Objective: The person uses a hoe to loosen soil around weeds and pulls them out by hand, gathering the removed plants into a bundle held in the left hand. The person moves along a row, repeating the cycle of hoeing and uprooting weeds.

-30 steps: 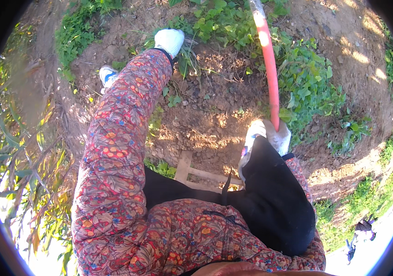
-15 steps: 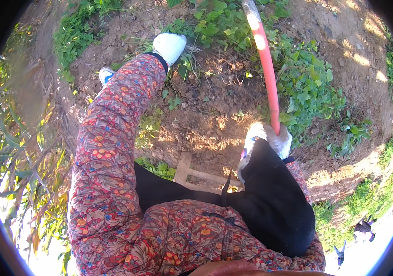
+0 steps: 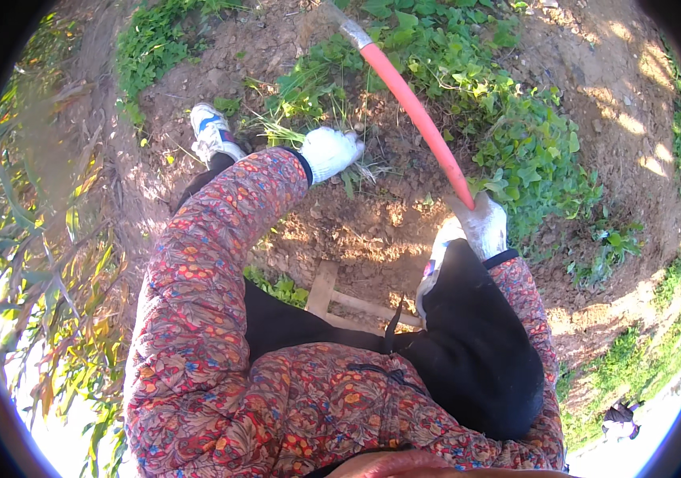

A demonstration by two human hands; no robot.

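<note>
Head view: the left arm, in a floral quilted sleeve (image 3: 205,247), reaches forward to the left of the red handle (image 3: 420,115), elbow bent and wrist turned in toward it. At its end the left hand (image 3: 331,154), in a white glove, is curled into a fist on some grass blades (image 3: 277,127), which poke out on either side. The right hand (image 3: 485,229), in a soiled white glove, is wrapped around the near end of the handle, its short stretch of forearm just beside a bent knee in black trousers (image 3: 480,350).

Glove fabric hides the single fingers of the left hand, and how tightly they press cannot be told. Inside the right glove the handle drops out of sight, so its very end is covered. At the far end of the handle a pale grey collar (image 3: 354,33) shows, but whatever lies past it is blurred and cut off by the upper edge.

Only the right hand touches the handle, which slants from it forward and leftward. The left hand and its grass are apart from the handle, to the left of its middle. Leafy vines (image 3: 528,147) spread along the handle's right side; a white and blue shoe (image 3: 217,131) rests well to its left.
</note>
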